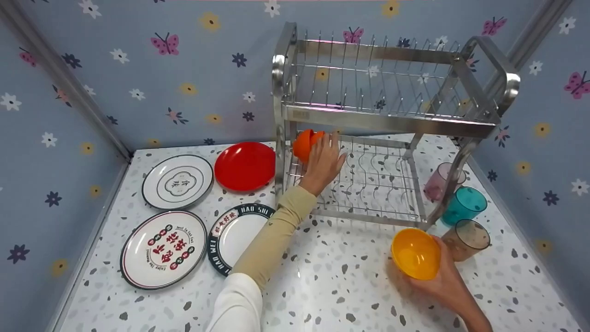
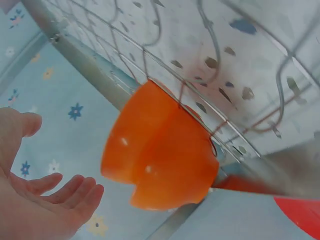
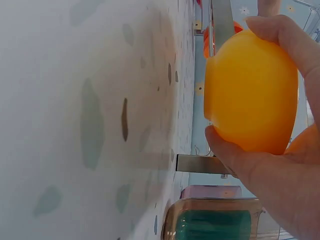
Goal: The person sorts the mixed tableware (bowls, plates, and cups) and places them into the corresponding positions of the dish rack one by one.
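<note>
Two orange bowls [image 1: 303,145] [image 2: 162,150] stand tilted, one against the other, at the left end of the rack's lower wire shelf [image 1: 368,180]. Beside them is my left hand [image 1: 324,161]; the left wrist view shows that hand [image 2: 45,195] with fingers relaxed, apart from the bowls and holding nothing. My right hand [image 1: 438,281] grips a yellow bowl [image 1: 415,253] above the table, in front of the rack's right side. In the right wrist view thumb and fingers of the hand [image 3: 280,185] hold the yellow bowl [image 3: 252,92] from both sides.
The two-tier metal rack [image 1: 392,121] stands at the back. Left of it lie a red plate [image 1: 245,166] and white plates [image 1: 179,182] with printed designs. Pink [image 1: 438,182], teal [image 1: 464,206] and brown [image 1: 465,240] cups stand at the rack's right. Patterned walls enclose the table.
</note>
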A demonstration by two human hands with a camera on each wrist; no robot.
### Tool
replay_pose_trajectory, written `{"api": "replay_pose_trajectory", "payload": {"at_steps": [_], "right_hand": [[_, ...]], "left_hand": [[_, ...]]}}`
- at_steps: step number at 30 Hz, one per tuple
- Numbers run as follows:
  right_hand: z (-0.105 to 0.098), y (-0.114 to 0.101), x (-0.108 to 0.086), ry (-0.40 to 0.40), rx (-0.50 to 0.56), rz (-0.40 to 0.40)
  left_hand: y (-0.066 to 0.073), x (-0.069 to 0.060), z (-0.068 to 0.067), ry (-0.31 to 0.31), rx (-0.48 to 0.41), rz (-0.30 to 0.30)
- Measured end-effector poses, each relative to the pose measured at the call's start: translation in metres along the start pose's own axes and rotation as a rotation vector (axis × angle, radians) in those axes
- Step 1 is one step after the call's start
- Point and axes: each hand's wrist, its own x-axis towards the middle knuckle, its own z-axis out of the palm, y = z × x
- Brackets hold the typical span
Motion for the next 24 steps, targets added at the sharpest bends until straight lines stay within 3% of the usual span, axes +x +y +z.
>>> {"api": "replay_pose_trajectory", "payload": {"at_steps": [4, 9, 16, 24], "right_hand": [[-0.001, -0.005, 0.003, -0.001, 0.021, -0.023], [-0.001, -0.010, 0.004, -0.009, 0.029, -0.016], [0.001, -0.014, 0.006, -0.001, 0.037, -0.029], [0.003, -0.019, 0.012, 0.039, 0.049, -0.143]], "left_hand": [[0.006, -0.007, -0.003, -0.024, -0.127, -0.030], [0.013, -0.016, -0.007, -0.059, -0.225, -0.059], [0.023, -0.027, -0.011, -0.041, -0.262, -0.040], [0.031, -0.044, -0.011, -0.001, -0.342, -0.006]]}}
